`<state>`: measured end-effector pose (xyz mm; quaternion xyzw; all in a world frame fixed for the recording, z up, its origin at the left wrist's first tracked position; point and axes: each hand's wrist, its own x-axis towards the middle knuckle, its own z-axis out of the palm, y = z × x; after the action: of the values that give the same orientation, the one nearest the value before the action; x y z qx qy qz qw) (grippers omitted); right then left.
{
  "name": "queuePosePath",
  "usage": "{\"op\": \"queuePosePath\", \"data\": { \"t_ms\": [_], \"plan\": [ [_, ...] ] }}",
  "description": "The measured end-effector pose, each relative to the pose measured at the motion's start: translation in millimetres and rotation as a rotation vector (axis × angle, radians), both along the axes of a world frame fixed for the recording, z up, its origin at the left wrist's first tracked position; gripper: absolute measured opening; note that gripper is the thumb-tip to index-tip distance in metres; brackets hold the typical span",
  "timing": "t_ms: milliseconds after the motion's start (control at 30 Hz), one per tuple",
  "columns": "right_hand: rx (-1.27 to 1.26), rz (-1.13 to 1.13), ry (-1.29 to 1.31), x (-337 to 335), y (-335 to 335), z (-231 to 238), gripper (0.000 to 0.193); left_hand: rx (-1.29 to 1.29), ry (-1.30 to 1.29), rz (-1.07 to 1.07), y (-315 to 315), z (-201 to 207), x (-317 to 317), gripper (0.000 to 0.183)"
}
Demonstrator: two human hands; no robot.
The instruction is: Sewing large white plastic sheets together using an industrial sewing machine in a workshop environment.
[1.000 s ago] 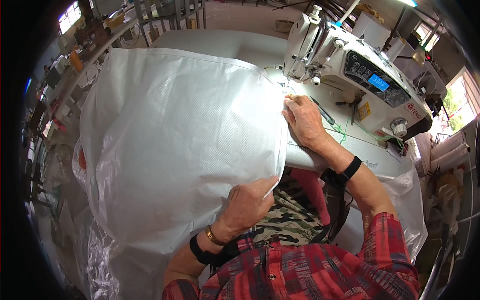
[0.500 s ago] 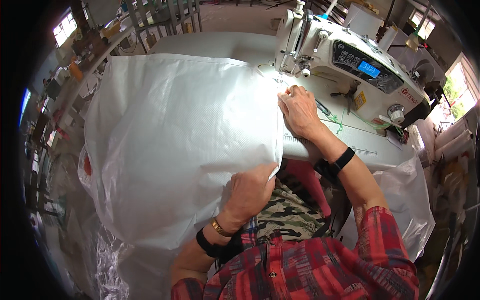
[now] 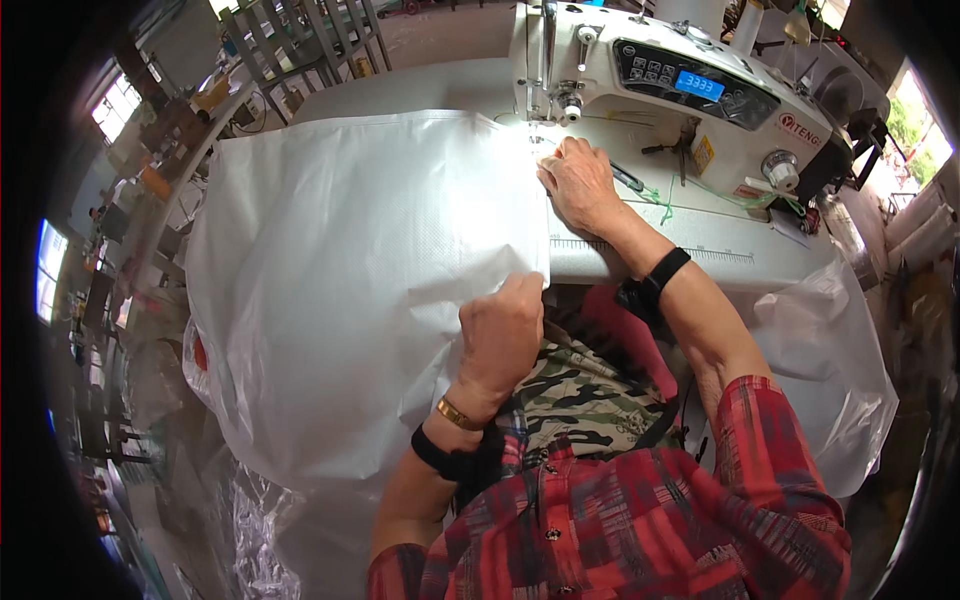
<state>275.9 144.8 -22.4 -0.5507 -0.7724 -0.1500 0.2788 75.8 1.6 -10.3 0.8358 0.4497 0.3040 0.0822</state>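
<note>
A large sheet of white woven plastic (image 3: 330,250) covers the left of the sewing table and hangs over its front edge. Its right edge runs up to the needle area of a white sewing machine (image 3: 610,75), where a lamp lights it brightly. My left hand (image 3: 503,335) is closed on that edge at the table's front. Close to the needle, my right hand (image 3: 580,185) pinches the same edge, fingers bent together. The needle tip and presser foot are too small and glaring to make out well.
Right of my right hand lie a dark slim tool (image 3: 628,178) and green threads (image 3: 660,203). A ruler scale (image 3: 650,248) runs along the table's front. Clear plastic (image 3: 825,375) hangs at the right. A grey slatted chair (image 3: 305,45) stands behind the table.
My left hand has moved up along the sheet's edge, closer to the needle. My right hand still pinches near the needle. The whole view has shifted slightly.
</note>
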Motion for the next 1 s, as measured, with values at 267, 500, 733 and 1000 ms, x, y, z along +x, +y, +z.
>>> {"op": "queuePosePath", "data": {
  "t_ms": [267,500,733,1000],
  "plan": [
    [-0.077,0.090,0.063,7,0,0,0.022,0.012,0.107,0.007,-4,0,5,0.022],
    [-0.142,0.021,0.090,-17,-42,3,0.033,0.076,0.036,0.057,-6,25,-8,0.022],
    [-0.412,0.547,0.346,-88,-115,-46,0.029,0.062,0.066,-0.023,1,33,-1,0.006],
    [-0.787,0.645,-0.308,-28,-130,5,0.017,0.029,0.149,-0.065,16,15,-7,0.008]
  ]
}}
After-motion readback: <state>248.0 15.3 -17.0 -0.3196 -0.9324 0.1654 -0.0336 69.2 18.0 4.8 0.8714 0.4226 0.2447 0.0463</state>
